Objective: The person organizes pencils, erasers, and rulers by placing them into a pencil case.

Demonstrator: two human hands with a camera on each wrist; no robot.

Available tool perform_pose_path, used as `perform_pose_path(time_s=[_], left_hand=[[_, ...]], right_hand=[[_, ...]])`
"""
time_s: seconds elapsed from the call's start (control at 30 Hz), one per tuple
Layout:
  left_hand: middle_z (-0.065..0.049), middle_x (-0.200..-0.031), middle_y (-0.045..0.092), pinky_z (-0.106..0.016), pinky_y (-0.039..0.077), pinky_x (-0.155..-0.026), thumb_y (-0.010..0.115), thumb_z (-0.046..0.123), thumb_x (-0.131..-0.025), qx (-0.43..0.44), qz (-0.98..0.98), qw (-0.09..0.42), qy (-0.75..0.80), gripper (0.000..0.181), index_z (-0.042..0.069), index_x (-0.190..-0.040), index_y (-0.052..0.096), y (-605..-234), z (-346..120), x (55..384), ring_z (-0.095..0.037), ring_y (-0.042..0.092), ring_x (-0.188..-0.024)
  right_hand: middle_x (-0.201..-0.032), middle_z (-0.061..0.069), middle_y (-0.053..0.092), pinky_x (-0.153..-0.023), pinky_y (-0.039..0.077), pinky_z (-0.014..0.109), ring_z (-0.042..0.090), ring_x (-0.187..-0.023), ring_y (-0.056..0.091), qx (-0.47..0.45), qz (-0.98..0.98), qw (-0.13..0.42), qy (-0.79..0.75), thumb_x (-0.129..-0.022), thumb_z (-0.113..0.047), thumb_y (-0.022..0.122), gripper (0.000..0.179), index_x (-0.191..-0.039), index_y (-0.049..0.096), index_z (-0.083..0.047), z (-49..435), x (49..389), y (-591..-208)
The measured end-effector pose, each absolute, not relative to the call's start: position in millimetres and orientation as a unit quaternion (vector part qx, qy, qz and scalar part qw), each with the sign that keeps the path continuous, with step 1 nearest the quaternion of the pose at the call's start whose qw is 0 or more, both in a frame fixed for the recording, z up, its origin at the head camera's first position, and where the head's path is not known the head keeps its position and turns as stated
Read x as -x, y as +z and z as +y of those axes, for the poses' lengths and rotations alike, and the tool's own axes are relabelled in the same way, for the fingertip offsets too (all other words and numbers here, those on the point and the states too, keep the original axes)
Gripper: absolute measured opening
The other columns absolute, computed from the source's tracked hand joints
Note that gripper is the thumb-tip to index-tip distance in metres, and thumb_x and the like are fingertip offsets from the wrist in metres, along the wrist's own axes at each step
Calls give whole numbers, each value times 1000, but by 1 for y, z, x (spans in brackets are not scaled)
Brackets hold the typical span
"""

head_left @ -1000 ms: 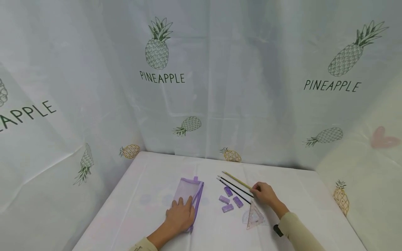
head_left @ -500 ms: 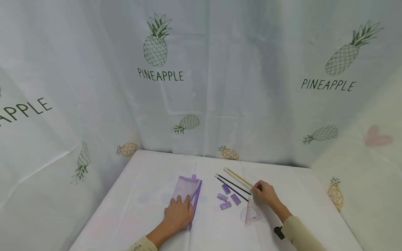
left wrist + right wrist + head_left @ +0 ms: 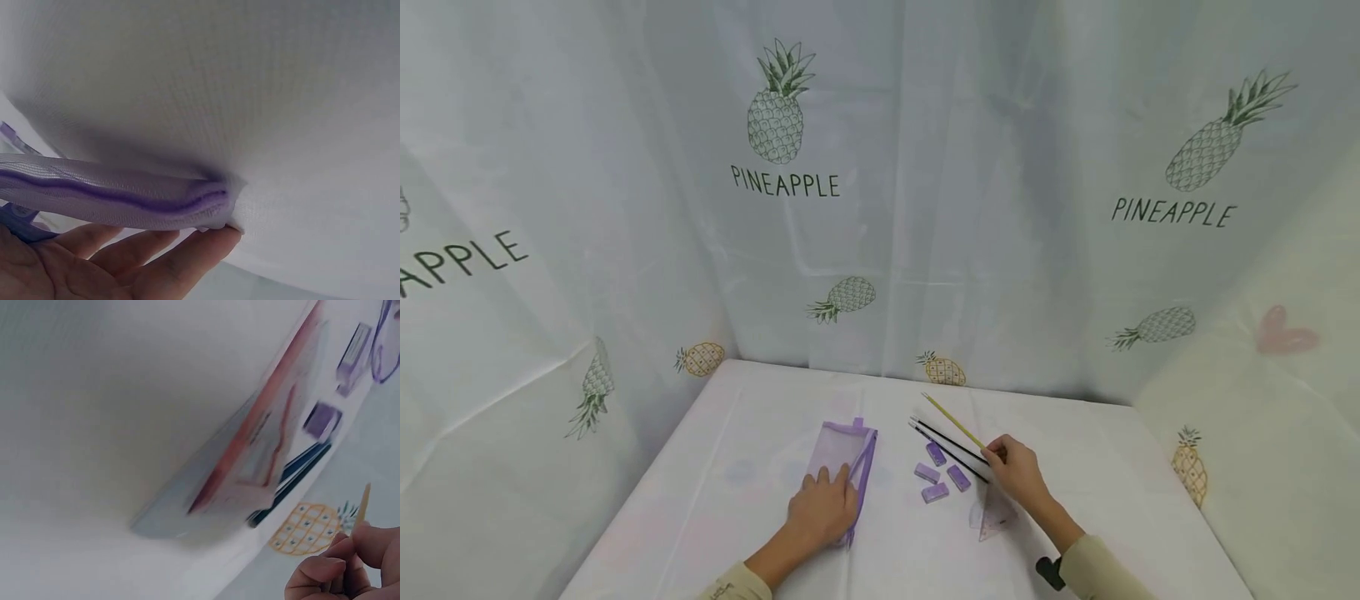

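My right hand (image 3: pixel 1019 473) pinches the near end of a yellow pencil (image 3: pixel 952 420) between thumb and fingertips. The pencil slants away to the far left; in the right wrist view its held end (image 3: pixel 364 503) sticks up from the fingers. Two black pencils (image 3: pixel 950 439) lie just left of that hand. Below it, partly covered, a clear pinkish set square (image 3: pixel 995 523) overlaps a clear protractor (image 3: pixel 975 515). My left hand (image 3: pixel 822 510) rests with extended fingers on a purple mesh pencil pouch (image 3: pixel 833 443). The pouch's zip edge (image 3: pixel 125 197) shows beside the fingers in the left wrist view.
Several purple erasers (image 3: pixel 927 472) lie between the hands, beside the black pencils. The table (image 3: pixel 700 467) has a white cloth with faint prints. A pineapple-print curtain (image 3: pixel 985 250) hangs behind it. A black object (image 3: pixel 1049 572) sits at the right sleeve.
My right hand, pinching the yellow pencil, has shifted slightly left, and the pencil's far end has swung left. The left hand stays on the pouch. The head view has shifted a little.
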State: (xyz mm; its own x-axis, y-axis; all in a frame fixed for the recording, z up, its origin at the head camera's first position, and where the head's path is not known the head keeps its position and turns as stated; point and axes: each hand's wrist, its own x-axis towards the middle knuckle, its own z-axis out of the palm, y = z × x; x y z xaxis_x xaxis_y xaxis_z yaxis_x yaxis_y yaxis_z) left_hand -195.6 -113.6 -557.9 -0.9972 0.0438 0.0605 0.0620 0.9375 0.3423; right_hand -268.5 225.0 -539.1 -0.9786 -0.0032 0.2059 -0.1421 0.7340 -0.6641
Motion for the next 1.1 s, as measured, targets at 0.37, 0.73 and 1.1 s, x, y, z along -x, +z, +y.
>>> perform_pose_path(time_s=[0.37,0.73,1.1], left_hand=[[-27,-123,61,-62,53,-71,42,31,-100,41,-981,28,-190,46,9,-136,59,-553,-117,194,-46,59,-99],[-28,-124,60,-61,54,-76,38,30,-102,42,-979,55,-193,47,8,-138,57,-556,-118,197,-48,59,-100],[-31,-136,55,-65,51,-84,38,29,-101,30,-973,48,-222,47,9,-141,55,-551,-119,196,-55,56,-111]], right_hand=[[-73,0,62,-54,43,20,9,-64,50,-48,-920,110,374,-90,-13,71,9,-87,64,-7,189,243,-526],[-65,-4,56,-48,40,20,5,-56,45,-66,-905,106,407,-87,-9,74,12,-82,63,-10,172,223,-527],[-64,-7,57,-48,41,19,2,-55,46,-93,-897,101,421,-85,-6,75,15,-79,63,-12,161,211,-532]])
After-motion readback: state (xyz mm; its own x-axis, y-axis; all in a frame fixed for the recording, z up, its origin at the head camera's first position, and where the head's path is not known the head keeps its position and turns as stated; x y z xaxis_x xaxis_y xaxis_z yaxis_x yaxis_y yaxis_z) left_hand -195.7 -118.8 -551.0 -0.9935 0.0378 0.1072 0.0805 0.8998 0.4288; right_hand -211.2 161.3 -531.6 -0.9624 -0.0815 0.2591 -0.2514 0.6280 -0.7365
